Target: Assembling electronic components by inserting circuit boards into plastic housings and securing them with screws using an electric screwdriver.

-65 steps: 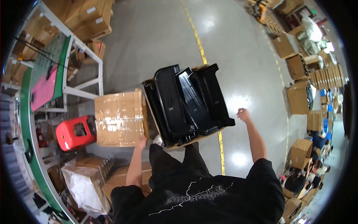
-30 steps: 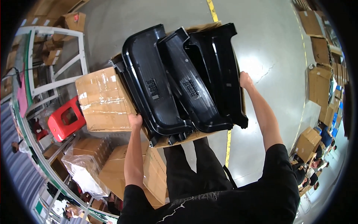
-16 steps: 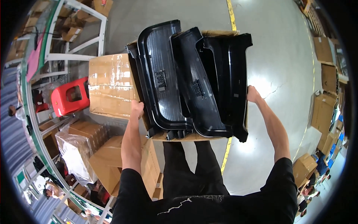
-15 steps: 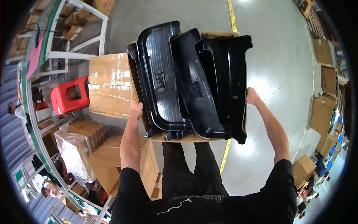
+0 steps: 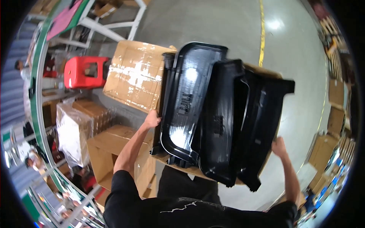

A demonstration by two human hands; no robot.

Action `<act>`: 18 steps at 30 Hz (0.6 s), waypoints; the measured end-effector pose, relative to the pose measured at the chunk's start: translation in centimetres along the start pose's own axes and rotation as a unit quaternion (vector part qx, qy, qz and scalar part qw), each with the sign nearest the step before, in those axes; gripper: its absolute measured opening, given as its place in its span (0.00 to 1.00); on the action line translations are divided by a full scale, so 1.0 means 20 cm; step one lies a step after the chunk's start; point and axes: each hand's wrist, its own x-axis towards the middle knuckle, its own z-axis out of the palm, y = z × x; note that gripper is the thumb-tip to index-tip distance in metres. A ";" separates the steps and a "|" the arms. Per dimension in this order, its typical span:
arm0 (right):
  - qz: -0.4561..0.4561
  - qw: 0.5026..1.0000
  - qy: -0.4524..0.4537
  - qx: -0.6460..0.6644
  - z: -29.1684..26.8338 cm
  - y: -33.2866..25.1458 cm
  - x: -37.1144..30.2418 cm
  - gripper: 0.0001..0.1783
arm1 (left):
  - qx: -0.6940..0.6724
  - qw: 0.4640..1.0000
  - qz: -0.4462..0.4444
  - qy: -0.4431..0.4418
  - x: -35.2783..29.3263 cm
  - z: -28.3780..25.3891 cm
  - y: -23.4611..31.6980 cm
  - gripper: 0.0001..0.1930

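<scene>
Between my two hands is an open cardboard box (image 5: 262, 70) heaped with several glossy black plastic panels (image 5: 190, 98). The panels have rounded corners and raised rims, and they stick out above the box's edges, hiding most of it. My left hand (image 5: 153, 119) is closed on the box's left side, close to a taped carton. At the opposite side my right hand (image 5: 279, 147) grips the box wall low down, its fingers partly hidden. Tilted in the view, the box hangs in front of my legs.
The taped brown carton (image 5: 133, 76) stands left of the box, with a red plastic stool (image 5: 85, 72) beyond it. An open carton (image 5: 102, 155) and a plastic-wrapped box (image 5: 74, 129) are at lower left. A white-framed workbench (image 5: 42, 110) runs along the left; a yellow floor line (image 5: 262, 34) lies ahead.
The box with its black panels has turned clockwise in the view and shifted right and nearer to my body. Both hands have kept their hold on it.
</scene>
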 end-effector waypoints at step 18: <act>0.014 0.990 0.127 0.053 -0.47 -0.81 -0.89 0.10 | -0.086 0.985 0.135 0.068 -0.46 -0.73 0.04 0.07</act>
